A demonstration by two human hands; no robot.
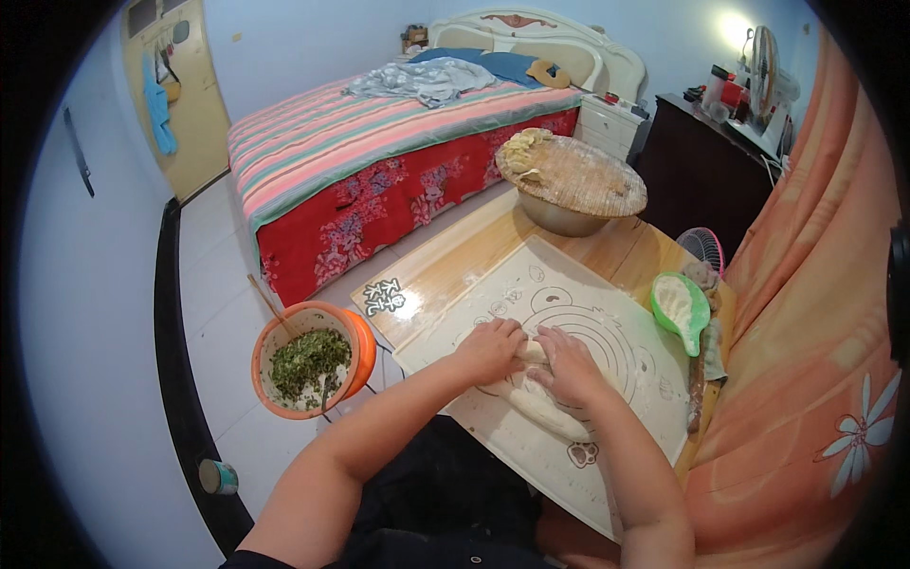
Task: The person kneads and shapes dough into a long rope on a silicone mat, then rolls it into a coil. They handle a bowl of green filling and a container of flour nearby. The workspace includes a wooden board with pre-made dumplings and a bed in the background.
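A pale, thick roll of dough [550,413] lies on a cream kneading mat [633,474] printed with rings and a cartoon outline. My left hand [491,351] is curled over the upper left end of the dough. Close beside it, my right hand [569,366] grips the dough from the right, thumb turned toward the left hand. Part of the dough shows between the two hands; the fingers cover the rest of that end. Its lower part stretches along the mat beneath my right wrist.
Beyond the mat, a bowl [559,220] stands under a floury round woven tray [588,180]. At right are a green scoop of flour [699,327] and a rolling pin [698,394] by the orange curtain [787,313]. Left of the table sits an orange bowl [360,346] of chopped greens [308,363].
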